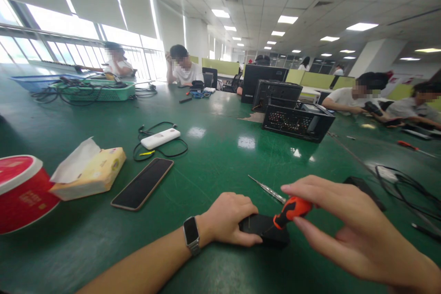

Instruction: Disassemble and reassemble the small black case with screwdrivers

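Note:
My left hand (230, 218), with a watch (191, 232) on its wrist, grips the left end of a small black box (275, 234) lying on the green table (206, 174). Above the right part of this box is an orange and black screwdriver (292, 210), its lower end meeting the box. Fingers and thumb of my right hand (347, 225) pinch the screwdriver's handle from the right. A thin silver screwdriver (267, 189) lies on the table just behind the box. The screwdriver's tip is hidden.
A phone (143, 183), tissue pack (93, 174), red tub (24, 195) and white power strip (160, 138) lie left. Black computer cases (296, 119) stand behind. Cables (406, 188) and a black block (365, 192) are right. People sit around the table.

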The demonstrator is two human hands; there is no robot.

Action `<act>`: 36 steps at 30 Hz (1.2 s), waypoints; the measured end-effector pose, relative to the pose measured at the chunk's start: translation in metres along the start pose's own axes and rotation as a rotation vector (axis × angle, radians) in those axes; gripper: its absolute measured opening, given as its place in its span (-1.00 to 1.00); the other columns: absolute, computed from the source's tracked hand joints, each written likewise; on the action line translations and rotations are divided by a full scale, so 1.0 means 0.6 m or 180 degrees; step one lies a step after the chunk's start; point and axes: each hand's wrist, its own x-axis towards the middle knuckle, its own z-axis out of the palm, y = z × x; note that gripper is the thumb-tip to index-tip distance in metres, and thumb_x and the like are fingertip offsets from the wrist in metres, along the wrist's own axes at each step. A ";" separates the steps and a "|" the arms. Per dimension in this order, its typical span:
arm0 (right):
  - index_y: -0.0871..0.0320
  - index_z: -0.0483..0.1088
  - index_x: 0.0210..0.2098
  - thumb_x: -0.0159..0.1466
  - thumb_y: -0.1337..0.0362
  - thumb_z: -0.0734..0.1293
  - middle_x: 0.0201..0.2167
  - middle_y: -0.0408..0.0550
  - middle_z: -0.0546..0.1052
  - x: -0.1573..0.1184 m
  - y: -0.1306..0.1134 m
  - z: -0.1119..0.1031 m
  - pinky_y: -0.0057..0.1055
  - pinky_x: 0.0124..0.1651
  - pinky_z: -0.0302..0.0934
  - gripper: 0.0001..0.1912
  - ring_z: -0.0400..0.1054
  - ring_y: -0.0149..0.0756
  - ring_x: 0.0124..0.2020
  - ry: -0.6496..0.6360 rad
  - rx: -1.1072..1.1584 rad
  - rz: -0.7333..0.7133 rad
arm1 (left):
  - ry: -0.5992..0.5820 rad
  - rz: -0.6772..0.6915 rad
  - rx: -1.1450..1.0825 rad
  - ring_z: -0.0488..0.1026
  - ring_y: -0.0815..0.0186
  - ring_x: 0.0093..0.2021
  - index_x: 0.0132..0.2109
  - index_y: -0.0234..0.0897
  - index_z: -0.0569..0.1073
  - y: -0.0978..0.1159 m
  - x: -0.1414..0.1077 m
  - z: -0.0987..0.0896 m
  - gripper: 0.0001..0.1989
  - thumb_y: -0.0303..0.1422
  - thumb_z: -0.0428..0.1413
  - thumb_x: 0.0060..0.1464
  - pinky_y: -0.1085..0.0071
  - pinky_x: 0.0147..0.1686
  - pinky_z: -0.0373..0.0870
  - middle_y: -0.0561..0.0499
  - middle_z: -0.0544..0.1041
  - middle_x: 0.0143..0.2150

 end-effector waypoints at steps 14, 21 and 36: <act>0.01 0.33 -0.02 0.23 0.29 0.33 -0.47 -0.26 0.56 -0.001 -0.002 -0.001 -0.46 -0.45 0.22 -0.68 0.42 -0.41 -0.52 -0.0047 0.0036 0.0081 | 0.0017 0.0026 0.0011 0.49 0.26 -0.34 -0.17 -0.22 0.46 0.001 0.001 0.000 -0.53 0.10 0.10 0.04 0.41 -0.41 0.25 0.02 0.54 -0.34; 0.05 0.36 -0.02 0.23 0.31 0.32 -0.26 -0.13 0.59 0.004 0.002 -0.001 -0.49 -0.35 0.29 -0.69 0.49 -0.36 -0.30 -0.0158 0.0173 0.0180 | -0.0004 0.0016 -0.0007 0.48 0.27 -0.34 -0.16 -0.22 0.45 0.000 0.001 0.000 -0.52 0.10 0.09 0.04 0.41 -0.41 0.26 0.03 0.53 -0.34; 0.13 0.52 -0.29 0.19 0.07 0.37 -0.43 -0.11 0.57 -0.015 0.118 0.040 -0.44 -0.41 0.26 -0.74 0.41 -0.35 -0.48 0.0944 0.0303 0.1704 | 0.0034 0.0037 0.0002 0.49 0.26 -0.34 -0.16 -0.24 0.46 -0.001 0.001 0.002 -0.51 0.10 0.09 0.04 0.40 -0.39 0.29 0.00 0.53 -0.34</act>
